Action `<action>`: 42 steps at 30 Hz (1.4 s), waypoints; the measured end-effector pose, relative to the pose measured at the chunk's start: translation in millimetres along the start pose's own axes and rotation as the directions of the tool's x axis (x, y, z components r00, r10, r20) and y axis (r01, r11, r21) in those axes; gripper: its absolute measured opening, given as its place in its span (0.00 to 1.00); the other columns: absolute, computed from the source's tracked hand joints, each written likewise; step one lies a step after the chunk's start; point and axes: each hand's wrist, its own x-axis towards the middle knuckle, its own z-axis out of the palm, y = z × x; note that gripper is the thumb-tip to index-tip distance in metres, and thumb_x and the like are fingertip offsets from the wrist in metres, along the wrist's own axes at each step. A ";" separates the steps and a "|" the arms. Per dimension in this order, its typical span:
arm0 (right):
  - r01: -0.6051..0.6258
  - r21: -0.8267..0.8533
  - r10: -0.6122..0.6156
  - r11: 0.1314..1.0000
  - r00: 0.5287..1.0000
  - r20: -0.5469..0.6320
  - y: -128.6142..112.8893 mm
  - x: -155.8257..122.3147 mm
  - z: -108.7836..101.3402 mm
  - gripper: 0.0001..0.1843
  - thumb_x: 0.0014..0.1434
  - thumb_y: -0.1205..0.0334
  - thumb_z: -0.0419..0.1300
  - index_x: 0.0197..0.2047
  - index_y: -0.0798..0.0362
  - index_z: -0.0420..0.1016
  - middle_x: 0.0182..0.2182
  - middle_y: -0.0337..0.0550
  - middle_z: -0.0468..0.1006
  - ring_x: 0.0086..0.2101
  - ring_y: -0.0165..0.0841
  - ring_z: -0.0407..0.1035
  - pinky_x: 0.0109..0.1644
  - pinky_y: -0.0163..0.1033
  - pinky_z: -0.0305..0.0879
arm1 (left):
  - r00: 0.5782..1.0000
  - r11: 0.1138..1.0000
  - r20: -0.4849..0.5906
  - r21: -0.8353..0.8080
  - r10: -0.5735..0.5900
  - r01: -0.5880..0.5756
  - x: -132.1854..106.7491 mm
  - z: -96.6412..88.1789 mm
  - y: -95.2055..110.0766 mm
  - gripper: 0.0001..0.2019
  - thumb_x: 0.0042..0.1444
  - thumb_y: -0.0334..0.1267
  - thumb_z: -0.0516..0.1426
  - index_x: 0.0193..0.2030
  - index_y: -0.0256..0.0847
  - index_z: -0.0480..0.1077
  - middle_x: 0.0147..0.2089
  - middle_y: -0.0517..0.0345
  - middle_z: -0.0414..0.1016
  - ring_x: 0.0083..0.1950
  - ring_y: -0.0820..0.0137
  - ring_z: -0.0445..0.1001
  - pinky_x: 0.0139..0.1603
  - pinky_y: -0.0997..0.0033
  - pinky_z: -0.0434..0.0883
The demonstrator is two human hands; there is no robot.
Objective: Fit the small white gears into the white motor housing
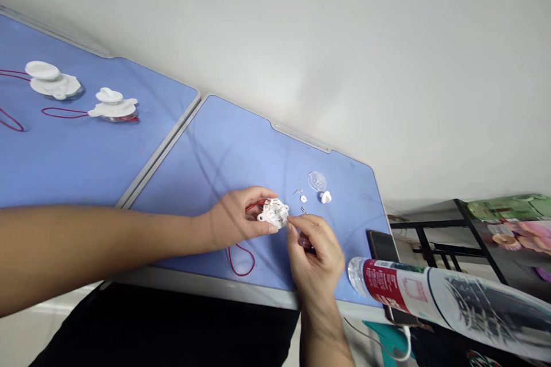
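Note:
My left hand [235, 215] grips a small round white plastic housing [275, 213] between thumb and fingers, its open inner side facing up. Red wire runs from the housing under my left palm, and a red cord loop [253, 262] lies on the table below. At the housing's right edge, my right hand [316, 246] is closed, thumb and forefinger pinched together. A dark reddish piece shows inside its curled fingers, but I cannot make out its kind. Beyond lie a clear plastic disc [317, 181], a white knob [326, 197], a small white wheel [303, 199] and tiny metal pieces [303, 210].
Two white knobbed units [55, 81] [112, 106] with red cords rest on the left blue table [86, 155]. A gap divides it from the right table [245, 149]. A large water bottle [413, 292] and a phone [384, 245] are at right. A wall stands behind.

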 end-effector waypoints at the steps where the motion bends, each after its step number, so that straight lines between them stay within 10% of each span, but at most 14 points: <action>1: 0.006 -0.006 -0.006 1.000 1.000 -0.006 0.3 -0.3 0.2 0.08 0.61 0.68 0.58 0.35 0.50 0.80 0.29 0.42 0.78 0.27 0.30 0.72 0.25 0.34 0.66 | 1.000 1.000 0.002 -0.003 -0.003 0.003 0.0 0.0 0.0 0.25 0.44 0.31 0.67 0.50 0.37 0.68 0.49 0.50 0.79 0.52 0.61 0.78 0.56 0.60 0.73; 42: 0.186 -0.062 -0.186 0.981 0.983 0.009 16.6 -16.8 4.4 0.13 0.58 0.75 0.61 0.44 0.50 0.77 0.41 0.47 0.80 0.38 0.34 0.77 0.36 0.36 0.77 | 1.000 1.000 0.017 -0.017 -0.014 0.014 -1.5 0.9 0.5 0.26 0.43 0.31 0.66 0.51 0.35 0.67 0.46 0.53 0.77 0.48 0.66 0.77 0.53 0.62 0.72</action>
